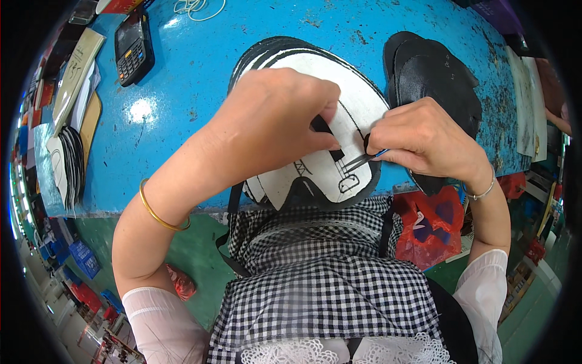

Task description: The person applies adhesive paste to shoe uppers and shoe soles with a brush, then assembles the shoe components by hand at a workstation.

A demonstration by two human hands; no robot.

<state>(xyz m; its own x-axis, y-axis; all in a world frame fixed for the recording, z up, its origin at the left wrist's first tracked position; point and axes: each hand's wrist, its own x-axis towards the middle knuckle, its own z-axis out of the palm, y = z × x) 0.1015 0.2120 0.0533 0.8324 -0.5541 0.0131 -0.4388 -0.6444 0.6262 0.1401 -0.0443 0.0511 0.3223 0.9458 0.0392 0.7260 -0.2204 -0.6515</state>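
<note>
The left hand (279, 115) pinches a black strip (321, 125) over the white piece (361, 91), seemingly steadying it. The right hand (424, 133) grips a small tool (362, 161), its tip angled close.

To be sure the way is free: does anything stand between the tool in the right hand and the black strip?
Nothing visible does. The small tool in the right hand reaches over the white piece, close beside the lower end of the black strip; the left hand covers the strip only higher up.
</note>
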